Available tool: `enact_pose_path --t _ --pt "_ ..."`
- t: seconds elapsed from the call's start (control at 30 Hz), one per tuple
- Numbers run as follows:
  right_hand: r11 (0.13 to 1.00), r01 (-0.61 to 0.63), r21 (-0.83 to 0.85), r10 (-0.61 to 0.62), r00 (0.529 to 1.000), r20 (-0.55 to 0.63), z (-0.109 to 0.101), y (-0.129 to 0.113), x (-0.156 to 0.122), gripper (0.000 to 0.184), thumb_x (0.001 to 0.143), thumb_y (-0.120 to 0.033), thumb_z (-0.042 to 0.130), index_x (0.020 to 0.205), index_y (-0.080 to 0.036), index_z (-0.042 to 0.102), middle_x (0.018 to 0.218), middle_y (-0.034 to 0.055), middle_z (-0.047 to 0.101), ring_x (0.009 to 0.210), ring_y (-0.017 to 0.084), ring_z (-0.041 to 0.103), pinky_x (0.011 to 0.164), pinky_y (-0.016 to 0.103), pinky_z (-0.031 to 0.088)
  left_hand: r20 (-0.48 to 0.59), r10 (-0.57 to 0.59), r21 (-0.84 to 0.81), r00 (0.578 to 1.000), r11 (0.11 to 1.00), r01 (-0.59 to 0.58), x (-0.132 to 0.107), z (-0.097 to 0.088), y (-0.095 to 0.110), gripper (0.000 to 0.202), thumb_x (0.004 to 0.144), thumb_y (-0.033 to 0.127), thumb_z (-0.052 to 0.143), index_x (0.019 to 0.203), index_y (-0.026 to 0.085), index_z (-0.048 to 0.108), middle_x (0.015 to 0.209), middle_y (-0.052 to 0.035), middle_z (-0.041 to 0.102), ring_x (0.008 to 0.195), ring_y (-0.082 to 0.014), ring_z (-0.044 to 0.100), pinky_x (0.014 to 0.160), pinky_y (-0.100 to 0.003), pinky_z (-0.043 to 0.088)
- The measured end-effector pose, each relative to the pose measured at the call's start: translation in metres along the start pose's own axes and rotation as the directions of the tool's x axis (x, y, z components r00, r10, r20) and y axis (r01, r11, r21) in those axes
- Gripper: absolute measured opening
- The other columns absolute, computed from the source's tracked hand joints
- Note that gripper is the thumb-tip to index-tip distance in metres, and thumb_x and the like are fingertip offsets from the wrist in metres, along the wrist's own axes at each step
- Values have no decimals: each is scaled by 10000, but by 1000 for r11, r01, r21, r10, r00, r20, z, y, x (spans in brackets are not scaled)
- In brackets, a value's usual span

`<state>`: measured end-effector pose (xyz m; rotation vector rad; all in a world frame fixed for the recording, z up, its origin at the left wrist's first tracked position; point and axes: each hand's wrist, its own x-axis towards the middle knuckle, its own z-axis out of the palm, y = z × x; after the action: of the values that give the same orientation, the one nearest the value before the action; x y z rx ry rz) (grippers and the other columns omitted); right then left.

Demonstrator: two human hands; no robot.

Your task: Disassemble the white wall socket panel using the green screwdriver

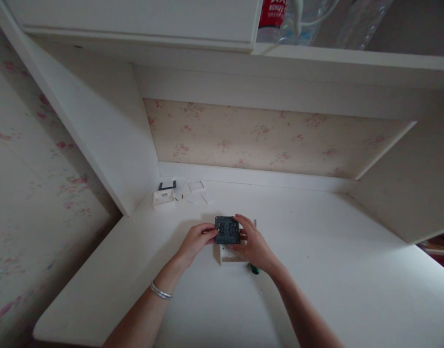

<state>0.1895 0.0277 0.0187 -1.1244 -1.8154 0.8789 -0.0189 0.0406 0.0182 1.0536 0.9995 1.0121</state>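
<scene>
A dark grey square switch module (pixel 227 229) is held between both hands just above the white desk (pixel 338 270). My left hand (pixel 196 240) pinches its left edge with curled fingers. On the other side, my right hand (pixel 253 244) grips the right edge, fingers wrapped over the top. Under the module lies a white plastic plate (pixel 229 254), partly covered by the right hand. A screwdriver with a green handle (pixel 254 268) lies on the desk beneath my right wrist, its metal tip (pixel 255 224) showing past the fingers.
At the back left of the desk sit a white box part (pixel 163 197), a small black frame (pixel 167 185), a white frame (pixel 196 186) and small white pieces (pixel 207 198). Shelf walls rise left and right. Bottles (pixel 280 19) stand on the shelf above.
</scene>
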Motion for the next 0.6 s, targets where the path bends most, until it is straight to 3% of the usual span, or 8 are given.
enact_pose_path --t 0.6 --pt "1000 -9 6 9 1000 13 0 -6 4 705 647 -39 619 1287 -278 444 1431 94 312 1085 206 560 830 344 563 29 -10 -112 1000 994 13 -1 -2 0 303 704 283 752 962 129 718 1018 -114 695 930 -220 633 882 -368 493"
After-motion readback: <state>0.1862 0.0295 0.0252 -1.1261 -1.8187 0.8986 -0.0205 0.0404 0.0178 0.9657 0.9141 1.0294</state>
